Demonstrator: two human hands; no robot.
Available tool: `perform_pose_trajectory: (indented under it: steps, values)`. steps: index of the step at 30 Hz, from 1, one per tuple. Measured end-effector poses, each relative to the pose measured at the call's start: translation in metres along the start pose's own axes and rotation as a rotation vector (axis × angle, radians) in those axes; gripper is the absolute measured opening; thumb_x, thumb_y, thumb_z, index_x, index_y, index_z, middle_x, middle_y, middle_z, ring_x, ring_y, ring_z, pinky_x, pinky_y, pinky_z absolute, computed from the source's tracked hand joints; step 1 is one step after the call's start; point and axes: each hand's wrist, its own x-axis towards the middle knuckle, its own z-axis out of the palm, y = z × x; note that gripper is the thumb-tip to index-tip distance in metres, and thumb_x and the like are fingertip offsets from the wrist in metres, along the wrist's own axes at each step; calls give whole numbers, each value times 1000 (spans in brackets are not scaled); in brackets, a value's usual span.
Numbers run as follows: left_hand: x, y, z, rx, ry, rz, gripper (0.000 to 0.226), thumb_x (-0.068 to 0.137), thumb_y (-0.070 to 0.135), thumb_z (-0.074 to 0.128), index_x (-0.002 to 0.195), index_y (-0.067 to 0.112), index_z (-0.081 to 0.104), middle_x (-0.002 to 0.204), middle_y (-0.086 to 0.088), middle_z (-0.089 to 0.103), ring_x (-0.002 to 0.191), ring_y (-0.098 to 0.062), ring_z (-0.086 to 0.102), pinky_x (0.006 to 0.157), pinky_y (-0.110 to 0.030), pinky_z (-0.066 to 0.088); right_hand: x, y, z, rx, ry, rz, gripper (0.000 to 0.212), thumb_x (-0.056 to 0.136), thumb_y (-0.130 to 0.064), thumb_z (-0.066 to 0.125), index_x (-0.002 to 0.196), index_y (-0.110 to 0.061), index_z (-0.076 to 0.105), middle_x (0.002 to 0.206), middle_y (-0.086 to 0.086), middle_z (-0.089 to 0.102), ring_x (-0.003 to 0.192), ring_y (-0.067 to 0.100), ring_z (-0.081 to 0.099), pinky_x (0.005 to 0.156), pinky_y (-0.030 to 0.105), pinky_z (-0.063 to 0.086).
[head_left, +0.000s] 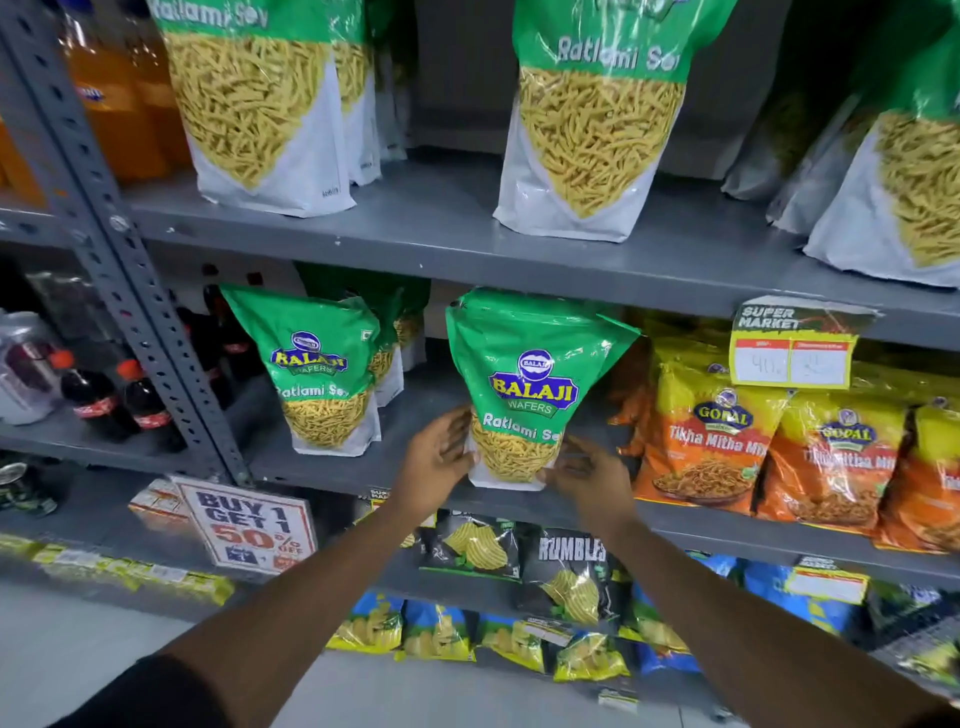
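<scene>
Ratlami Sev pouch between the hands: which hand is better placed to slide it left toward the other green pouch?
Probably right. The right hand is at the lower right corner of the Ratlami Sev pouch, behind the push; the left hand lies against its left edge.

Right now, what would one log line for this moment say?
Ratlami Sev pouch: upright on shelf | left hand: against its left edge | right hand: blurred, at its lower right corner
</scene>
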Motion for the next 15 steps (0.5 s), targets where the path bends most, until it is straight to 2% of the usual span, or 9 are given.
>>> perform_pose_trajectory:
  steps: [2,4,6,8,10,12,13,15]
  values:
    - [14,-7,5,10,-6,-2,65,79,-16,66,115,37,56,117,19,65,110,7,62,90,-11,49,11,7,3,1,-5,17,63,65,-10,89,122,-7,65,93,6,73,88,27,71,82,39,60]
    - [26,-12,8,21,-10,-13,62,79,-17,64,117,30,55,119,13,64,109,6,62,96,-13,49,21,12,6,1,-13,32,59,67,-7,87,122,-6,64,93,6,74,85,24,71,82,37,60]
    - [36,-17,11,22,-14,-27,57,79,-19,62,120,19,52,120,3,63,111,-5,61,96,-12,48,29,17,9,-6,-21,61,58,70,-4,84,124,-5,63,97,9,74,82,20,71,81,34,59]
    - [42,-21,14,20,-10,-30,55,78,-21,60,122,10,49,120,-5,61,113,-16,58,90,-10,49,35,22,9,-12,-32,73,57,71,-3,83,124,-6,64,94,6,75,76,12,71,76,27,58]
    - [45,-27,16,6,-7,-42,55,78,-24,59,119,10,48,120,-9,60,114,-20,56,87,-12,50,38,28,8,-38,-37,63,54,70,-5,83,121,-10,66,85,-6,75,68,-3,69,66,11,54]
    - [45,-34,18,1,-11,-47,56,77,-24,59,119,10,47,121,-10,59,115,-20,56,87,-14,51,37,35,8,-69,-27,47,50,69,-6,83,116,-14,69,80,-17,73,65,-11,67,61,5,51]
    - [45,-38,18,6,-17,-41,57,76,-24,60,121,9,48,122,-11,60,114,-20,57,88,-14,51,36,39,7,-85,-22,47,47,69,-6,84,113,-15,70,79,-15,73,67,-9,68,65,8,54]
    - [44,-42,20,5,-32,-47,59,76,-23,62,126,6,48,124,-12,60,115,-19,57,92,-18,51,33,45,7,-74,-11,50,40,69,-4,83,104,-20,69,83,-4,75,81,11,74,80,30,61]
